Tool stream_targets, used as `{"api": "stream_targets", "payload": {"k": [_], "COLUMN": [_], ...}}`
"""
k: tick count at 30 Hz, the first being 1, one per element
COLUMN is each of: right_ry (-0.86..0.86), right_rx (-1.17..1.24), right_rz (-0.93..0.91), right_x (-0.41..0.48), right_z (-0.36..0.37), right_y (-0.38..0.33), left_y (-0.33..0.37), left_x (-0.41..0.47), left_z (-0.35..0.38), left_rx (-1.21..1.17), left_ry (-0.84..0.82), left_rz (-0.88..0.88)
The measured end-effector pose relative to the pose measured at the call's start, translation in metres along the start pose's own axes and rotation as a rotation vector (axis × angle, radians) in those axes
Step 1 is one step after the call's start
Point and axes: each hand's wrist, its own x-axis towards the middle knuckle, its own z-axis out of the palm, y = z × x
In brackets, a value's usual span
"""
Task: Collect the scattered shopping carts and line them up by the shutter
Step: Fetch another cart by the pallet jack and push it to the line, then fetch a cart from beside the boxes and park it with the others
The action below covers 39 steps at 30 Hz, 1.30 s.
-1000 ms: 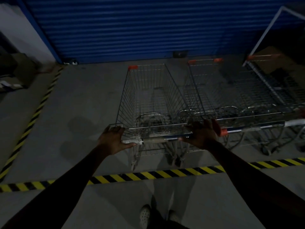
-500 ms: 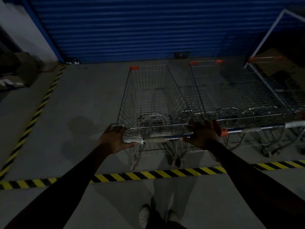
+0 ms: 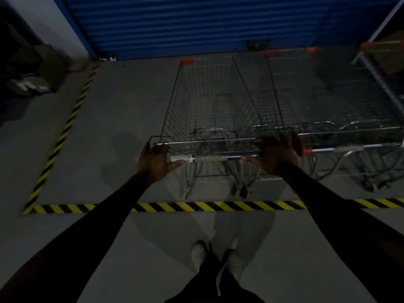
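Observation:
An empty wire shopping cart [image 3: 209, 106] with an orange corner cap stands in front of me, nose toward the blue shutter [image 3: 196, 22]. My left hand [image 3: 154, 161] holds the left end of its handle bar [image 3: 209, 159], thumb lying under the bar. My right hand [image 3: 276, 155] grips the bar's right end. A second cart [image 3: 310, 95] stands close beside it on the right, and a third cart [image 3: 380, 68] shows at the far right edge.
Yellow-black floor tape [image 3: 196, 207] runs across just behind the carts and up the left side [image 3: 65, 125]. Dark boxes [image 3: 32, 71] sit against the left wall. My feet [image 3: 218, 258] stand behind the tape. Bare grey floor lies left of the cart.
The view has tilted down and shifted a little right, so everything sits higher in the frame. Both hands stay on the handle and the cart has barely moved.

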Motion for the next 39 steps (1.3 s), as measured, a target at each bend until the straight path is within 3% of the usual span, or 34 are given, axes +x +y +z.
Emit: {"api": "stream_targets", "payload": {"k": [2, 6, 13, 16, 20, 23, 26, 31, 39], "right_ry": [0.051, 0.161, 0.051, 0.162, 0.368, 0.498, 0.682, 0.968, 1.472], "right_rx": [0.027, 0.122, 0.399, 0.805, 1.741, 2.216, 2.472, 2.523, 2.283], "right_rz": [0.038, 0.18, 0.267, 0.43, 0.618, 0.604, 0.53, 0.434, 0.534], "right_x": [-0.005, -0.028, -0.069, -0.088, -0.137, -0.176, -0.222, -0.316, -0.494], "right_z": [0.005, 0.009, 0.011, -0.016, -0.089, -0.135, -0.169, -0.204, -0.223], "right_y": [-0.006, -0.029, -0.066, -0.098, -0.159, -0.196, -0.218, -0.235, -0.27], "left_y": [0.008, 0.022, 0.036, 0.053, 0.069, 0.067, 0.076, 0.127, 0.251], "left_x": [-0.006, -0.015, -0.019, -0.028, -0.055, -0.078, -0.094, -0.124, -0.233], "left_z": [-0.001, -0.006, -0.022, -0.044, -0.112, -0.152, -0.179, -0.217, -0.279], "left_rx": [-0.007, -0.06, -0.693, -1.034, -1.695, -2.166, -2.389, -2.466, -2.275], "left_ry": [0.094, 0.085, -0.044, -0.058, -0.225, -0.498, -0.623, -0.862, -1.295], "left_rz": [-0.016, -0.07, -0.08, -0.081, -0.199, -0.296, -0.293, -0.1, 0.248]}}
